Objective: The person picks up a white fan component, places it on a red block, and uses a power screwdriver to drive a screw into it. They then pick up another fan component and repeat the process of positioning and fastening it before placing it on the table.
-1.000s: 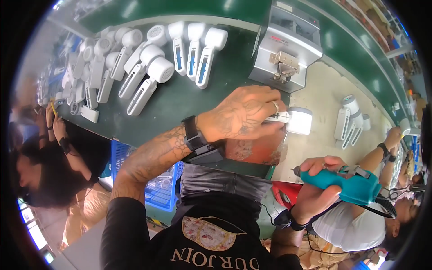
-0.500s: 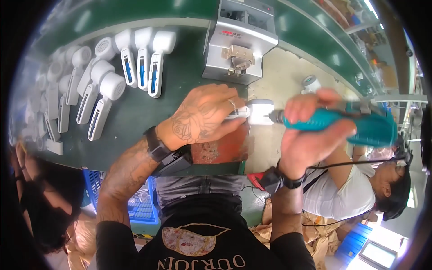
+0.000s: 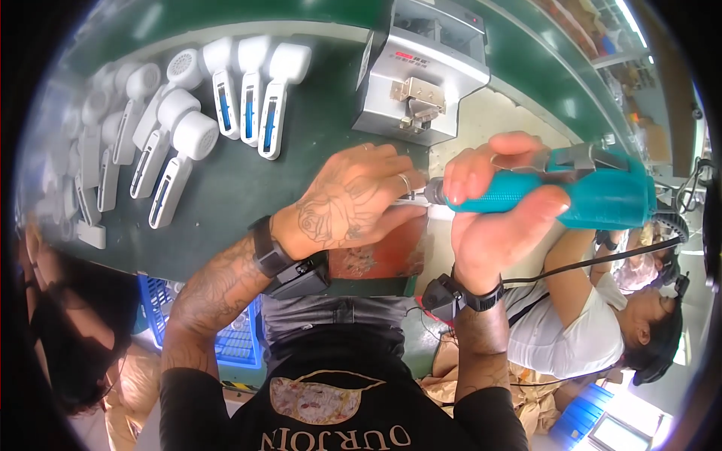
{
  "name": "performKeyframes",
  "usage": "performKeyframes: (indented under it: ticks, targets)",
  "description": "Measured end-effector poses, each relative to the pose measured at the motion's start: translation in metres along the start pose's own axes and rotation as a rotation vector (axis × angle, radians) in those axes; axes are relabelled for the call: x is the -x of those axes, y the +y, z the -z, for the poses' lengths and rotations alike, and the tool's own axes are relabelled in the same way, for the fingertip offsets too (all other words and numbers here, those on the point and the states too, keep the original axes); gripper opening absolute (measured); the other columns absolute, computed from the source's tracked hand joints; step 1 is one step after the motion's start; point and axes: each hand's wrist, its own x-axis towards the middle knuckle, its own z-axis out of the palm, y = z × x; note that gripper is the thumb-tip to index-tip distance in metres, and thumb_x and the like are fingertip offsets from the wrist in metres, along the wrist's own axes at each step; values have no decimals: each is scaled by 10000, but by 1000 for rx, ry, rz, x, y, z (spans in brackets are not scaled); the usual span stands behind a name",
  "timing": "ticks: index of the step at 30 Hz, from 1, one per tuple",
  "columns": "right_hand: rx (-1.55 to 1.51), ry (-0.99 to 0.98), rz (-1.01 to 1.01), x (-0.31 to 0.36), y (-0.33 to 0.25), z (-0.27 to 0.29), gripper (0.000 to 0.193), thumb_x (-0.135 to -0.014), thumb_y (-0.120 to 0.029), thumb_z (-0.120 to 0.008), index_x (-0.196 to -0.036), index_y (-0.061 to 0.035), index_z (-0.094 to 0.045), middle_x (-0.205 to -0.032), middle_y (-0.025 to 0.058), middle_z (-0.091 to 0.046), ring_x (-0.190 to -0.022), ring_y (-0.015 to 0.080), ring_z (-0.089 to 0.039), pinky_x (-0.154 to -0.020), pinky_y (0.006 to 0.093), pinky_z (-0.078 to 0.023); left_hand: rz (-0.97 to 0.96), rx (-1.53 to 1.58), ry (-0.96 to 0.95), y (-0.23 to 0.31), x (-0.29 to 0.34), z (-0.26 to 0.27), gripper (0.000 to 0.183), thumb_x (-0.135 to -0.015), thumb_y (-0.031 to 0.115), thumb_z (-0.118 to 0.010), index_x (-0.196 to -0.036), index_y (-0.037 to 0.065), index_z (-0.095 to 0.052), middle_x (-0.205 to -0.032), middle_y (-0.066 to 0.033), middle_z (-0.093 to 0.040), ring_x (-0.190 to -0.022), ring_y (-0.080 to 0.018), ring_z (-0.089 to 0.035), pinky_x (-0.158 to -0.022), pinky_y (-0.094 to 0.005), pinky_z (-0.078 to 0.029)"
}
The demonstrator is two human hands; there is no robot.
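Note:
My left hand [image 3: 342, 197], closed on a white round-headed handheld device [image 3: 411, 201], holds it above a reddish-brown pad [image 3: 372, 252]. Only a small part of the device shows between my fingers and the tool; its head is mostly hidden. In my right hand [image 3: 489, 233] is a teal electric screwdriver [image 3: 609, 188], gripped lengthwise with its nose pointing left. That nose is close beside my left fingertips, at the device; whether the bit touches it I cannot tell.
Several similar white devices [image 3: 173, 184] lie on the green table [image 3: 233, 203] at left, some with blue strips in their handles. A grey metal machine [image 3: 421, 83] stands at the back. Beneath the table edge sits a blue basket [image 3: 241, 353]. A person in white [image 3: 571, 323] is at right.
The screwdriver has moved left, from beside the device's head to my left fingertips, and now covers much of the device. My left hand keeps its hold. The whole view has shifted slightly.

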Motion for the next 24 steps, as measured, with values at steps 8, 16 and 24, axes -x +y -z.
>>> performKeyframes:
  ticks: [8, 16, 24]
  targets:
    - [25, 11, -7, 2, 6, 2, 817, -836, -795, -486, -1067, -13, -532, -627, 40, -476, -554, 170, -465, -553, 324, -401, 29, 28, -6, -1, 1, -1, 302, -730, 182, -771, -950, 51, -612, -884, -86, -567, -835, -293, -577, -725, -402, -491]
    - [64, -56, 51, 2, 5, 0, 782, -846, -737, -559, -1071, 11, -533, -614, 43, -487, -527, 171, -474, -522, 327, -410, -20, 119, 48, -5, -1, -4, 295, -697, 125, -790, -819, 67, -527, -894, -83, -547, -829, -302, -587, -713, -402, -493]
    - [82, -65, 62, 3, 3, 0, 807, -835, -746, -561, -1077, 24, -526, -609, 42, -492, -530, 168, -486, -513, 311, -417, 74, 219, -32, -1, -2, 0, 261, -729, 125, -778, -822, 52, -545, -911, -95, -558, -899, -315, -595, -758, -398, -501]
